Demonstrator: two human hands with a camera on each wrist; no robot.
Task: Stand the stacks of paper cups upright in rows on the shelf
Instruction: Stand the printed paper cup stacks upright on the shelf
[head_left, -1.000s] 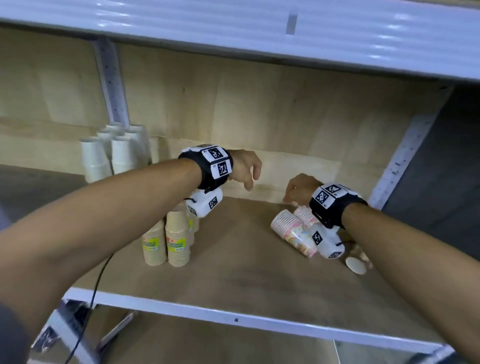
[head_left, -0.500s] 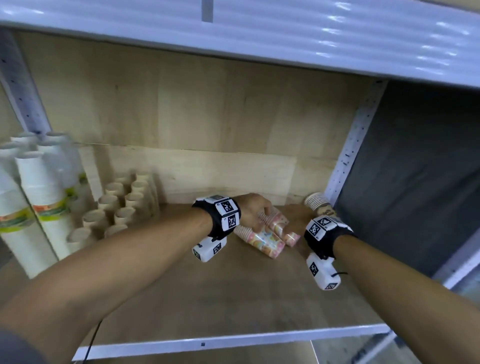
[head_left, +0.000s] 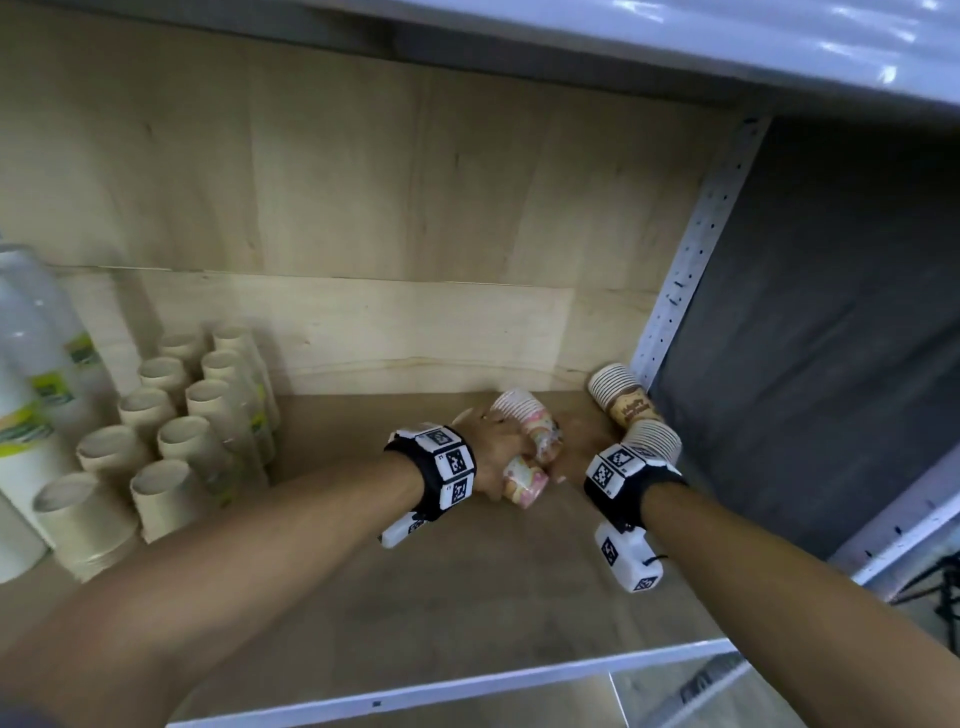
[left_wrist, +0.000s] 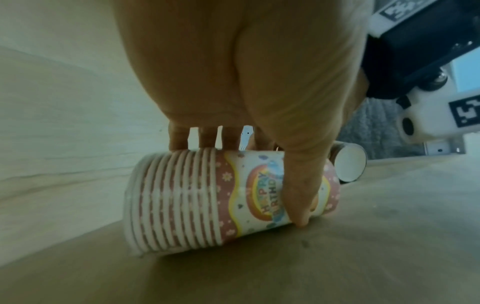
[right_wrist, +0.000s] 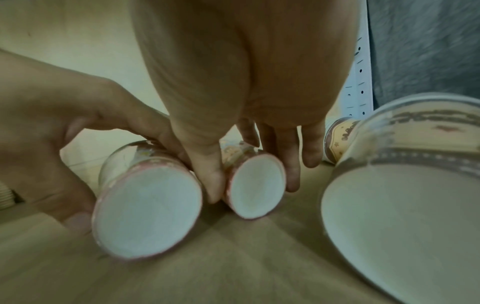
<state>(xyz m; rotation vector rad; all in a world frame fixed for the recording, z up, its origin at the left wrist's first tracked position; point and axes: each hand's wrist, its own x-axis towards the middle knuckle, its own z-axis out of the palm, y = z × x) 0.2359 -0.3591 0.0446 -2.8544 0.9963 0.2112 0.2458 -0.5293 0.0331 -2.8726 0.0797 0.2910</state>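
**Both Hands Set on Two Fallen Pink Cup Stacks**

Two pink stacks of paper cups lie on their sides, side by side, toward the back right of the shelf (head_left: 467, 597). The left hand (head_left: 493, 457) grips the nearer pink stack (left_wrist: 228, 197) from above: its fingers curl over the far side and the thumb presses the near side, close to the base end. This span across the barrel probably serves to stop the stack rolling and to give leverage for tipping it.

The right hand (head_left: 571, 457) holds the second pink stack (right_wrist: 255, 183) the same way, with its thumb wedged between the two stacks and its fingers down the outer side.

Two brown stacks (head_left: 621, 400) also lie on their sides in the right corner, untouched. At the left, tan stacks (head_left: 182, 452) stand upright in rows, showing the intended arrangement. White stacks (head_left: 31, 415) stand at the far left.
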